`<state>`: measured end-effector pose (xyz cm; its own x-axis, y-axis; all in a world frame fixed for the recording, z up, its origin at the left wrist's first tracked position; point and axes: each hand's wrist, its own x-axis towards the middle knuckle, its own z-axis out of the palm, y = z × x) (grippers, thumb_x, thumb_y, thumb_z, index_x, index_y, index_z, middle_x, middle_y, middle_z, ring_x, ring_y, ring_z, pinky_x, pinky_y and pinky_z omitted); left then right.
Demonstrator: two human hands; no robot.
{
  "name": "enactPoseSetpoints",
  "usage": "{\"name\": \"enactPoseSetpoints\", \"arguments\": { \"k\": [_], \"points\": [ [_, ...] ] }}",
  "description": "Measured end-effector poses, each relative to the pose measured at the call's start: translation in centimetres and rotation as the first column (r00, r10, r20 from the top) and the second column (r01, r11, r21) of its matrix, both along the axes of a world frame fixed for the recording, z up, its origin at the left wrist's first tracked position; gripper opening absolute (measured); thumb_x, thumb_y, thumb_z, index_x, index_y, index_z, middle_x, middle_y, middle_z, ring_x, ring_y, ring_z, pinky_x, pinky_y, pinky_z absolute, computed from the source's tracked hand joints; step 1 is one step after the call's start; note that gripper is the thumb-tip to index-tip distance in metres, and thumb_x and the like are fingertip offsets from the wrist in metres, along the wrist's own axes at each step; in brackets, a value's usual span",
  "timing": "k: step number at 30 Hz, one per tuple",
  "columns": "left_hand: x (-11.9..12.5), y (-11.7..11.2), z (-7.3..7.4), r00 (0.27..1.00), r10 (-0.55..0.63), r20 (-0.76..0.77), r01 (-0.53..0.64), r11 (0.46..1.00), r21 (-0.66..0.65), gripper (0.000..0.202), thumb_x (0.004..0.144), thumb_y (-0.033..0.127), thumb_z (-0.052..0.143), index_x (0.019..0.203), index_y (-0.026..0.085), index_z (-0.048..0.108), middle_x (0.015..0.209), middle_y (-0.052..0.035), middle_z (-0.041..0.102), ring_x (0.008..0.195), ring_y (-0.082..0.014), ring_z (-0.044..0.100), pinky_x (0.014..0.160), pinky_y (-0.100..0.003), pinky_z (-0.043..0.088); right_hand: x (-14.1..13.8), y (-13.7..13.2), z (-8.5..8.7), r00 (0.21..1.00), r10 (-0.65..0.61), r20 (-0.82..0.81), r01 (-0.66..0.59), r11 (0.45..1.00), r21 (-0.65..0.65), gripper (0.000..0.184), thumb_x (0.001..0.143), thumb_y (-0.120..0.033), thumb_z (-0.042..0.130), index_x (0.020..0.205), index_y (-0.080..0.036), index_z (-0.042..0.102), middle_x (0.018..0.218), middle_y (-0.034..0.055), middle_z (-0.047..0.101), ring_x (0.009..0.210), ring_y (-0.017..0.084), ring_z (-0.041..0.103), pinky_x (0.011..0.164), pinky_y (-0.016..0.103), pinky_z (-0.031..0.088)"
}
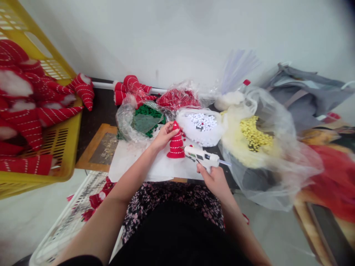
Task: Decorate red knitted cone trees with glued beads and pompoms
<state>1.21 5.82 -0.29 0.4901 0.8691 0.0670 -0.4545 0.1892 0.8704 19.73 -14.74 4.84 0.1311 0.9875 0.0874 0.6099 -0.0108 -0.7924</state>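
Observation:
My left hand (pixel 165 133) pinches the upper part of a small red cone-shaped hat (pixel 176 145) with white stitched stripes, holding it upright over white paper (pixel 133 159). In my right hand (pixel 216 179) is a white glue gun (pixel 202 156) with a glue stick poking out of its rear. Its nozzle points left at the hat's lower right side; whether the two touch I cannot tell. Just behind the hat lie a bag of white pompoms (pixel 202 123) and a bag of green pompoms (pixel 148 120).
A yellow crate (pixel 65 147) full of striped red hats stands at the left. Bags of red pieces (pixel 179 99) and yellow pompoms (pixel 253 133) sit at the back and right. Clear glue sticks (pixel 240 68) lean by the wall. A white basket (pixel 55 240) is below left.

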Motion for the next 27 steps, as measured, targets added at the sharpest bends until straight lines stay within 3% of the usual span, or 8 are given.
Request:
{"name": "enactPoseSetpoints", "arguments": {
  "k": [6, 13, 19, 27],
  "points": [
    [0.1, 0.0, -0.2, 1.000, -0.006, 0.001, 0.006, 1.000, 0.004, 0.054, 0.073, 0.044, 0.096, 0.106, 0.019, 0.061, 0.104, -0.0049, 0.078, 0.088, -0.0197, 0.077, 0.085, -0.034, 0.062, 0.2, 0.0, -0.6, 1.000, 0.013, 0.019, -0.014, 0.998, 0.054, 0.039, 0.098, -0.050, 0.055, 0.074, -0.024, 0.070, 0.076, 0.0098, 0.079, 0.080, 0.029, 0.077, 0.081, 0.037, 0.060],
    [0.0, 0.3, -0.5, 0.999, 0.018, 0.042, -0.016, 0.999, -0.042, 0.056, 0.071, 0.044, 0.097, 0.106, 0.021, 0.061, 0.103, -0.0038, 0.079, 0.087, -0.0196, 0.078, 0.083, -0.033, 0.062, 1.6, -0.5, -1.2, 0.998, -0.029, 0.052, 0.023, 0.994, 0.108, 0.036, 0.097, -0.049, 0.059, 0.098, -0.019, 0.079, 0.104, 0.0145, 0.083, 0.100, 0.033, 0.078, 0.091, 0.041, 0.061],
    [-0.3, 0.1, 0.0, 0.999, -0.022, 0.048, 0.024, 0.999, -0.046, 0.049, 0.076, 0.039, 0.093, 0.109, 0.020, 0.062, 0.110, -0.0069, 0.079, 0.093, -0.0213, 0.078, 0.085, -0.035, 0.062, 1.8, -0.1, -1.4, 0.995, -0.061, -0.075, 0.059, 0.998, -0.031, 0.046, 0.100, -0.054, 0.054, 0.084, -0.019, 0.078, 0.085, 0.0094, 0.080, 0.080, 0.025, 0.073, 0.072, 0.032, 0.056],
    [-0.4, 0.2, -0.1, 0.999, -0.023, 0.047, 0.024, 0.999, -0.027, 0.049, 0.077, 0.041, 0.092, 0.111, 0.019, 0.063, 0.111, -0.0084, 0.079, 0.102, -0.0249, 0.078, 0.097, -0.042, 0.061, 1.0, 0.7, -1.8, 0.979, -0.043, -0.198, 0.037, 0.999, -0.034, 0.052, 0.099, -0.060, 0.054, 0.072, -0.020, 0.072, 0.078, 0.0083, 0.076, 0.078, 0.024, 0.068, 0.073, 0.031, 0.052]
  ]
}}
